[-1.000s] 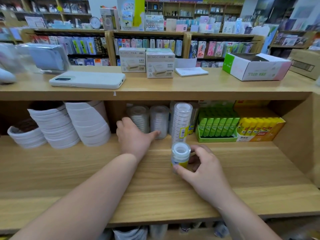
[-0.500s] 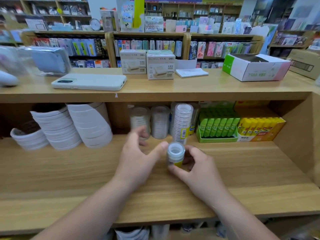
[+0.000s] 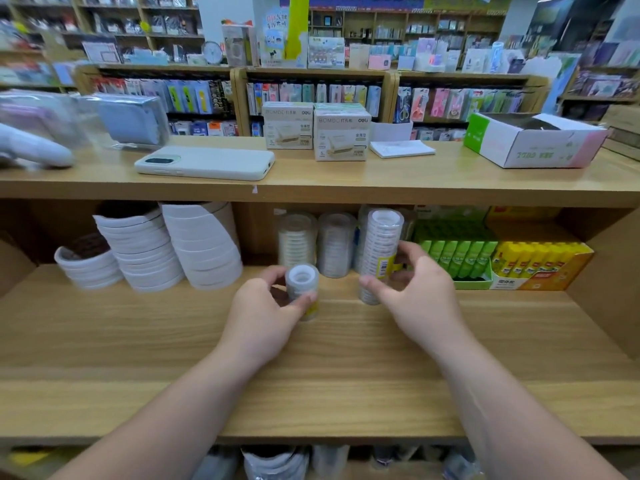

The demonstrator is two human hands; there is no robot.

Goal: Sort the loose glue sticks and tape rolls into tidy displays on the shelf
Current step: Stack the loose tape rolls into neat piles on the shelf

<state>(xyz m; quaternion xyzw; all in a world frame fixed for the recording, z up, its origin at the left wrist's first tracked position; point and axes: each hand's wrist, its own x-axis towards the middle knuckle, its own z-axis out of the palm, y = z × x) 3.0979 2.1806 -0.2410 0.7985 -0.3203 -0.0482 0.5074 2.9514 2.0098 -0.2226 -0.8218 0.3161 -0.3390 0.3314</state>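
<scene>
Left hand [image 3: 266, 317] pinches a short tape stack [image 3: 302, 289] mid-shelf [image 3: 138, 341]; right hand [image 3: 415, 292] fingers curl around a tall tape stack [image 3: 381, 251] toward the back edge, beside boxed glue sticks [image 3: 457, 258].

A short stack of clear tape rolls [image 3: 302, 289], yellow-labelled low down, stands on the wooden shelf [image 3: 346, 358], gripped by the left hand [image 3: 266, 313]. Just right, a tall wrapped tape stack [image 3: 379, 251] leans in the right hand [image 3: 415, 292]. Green glue sticks [image 3: 457, 258] and yellow glue sticks [image 3: 533, 259] fill trays farther right.
</scene>
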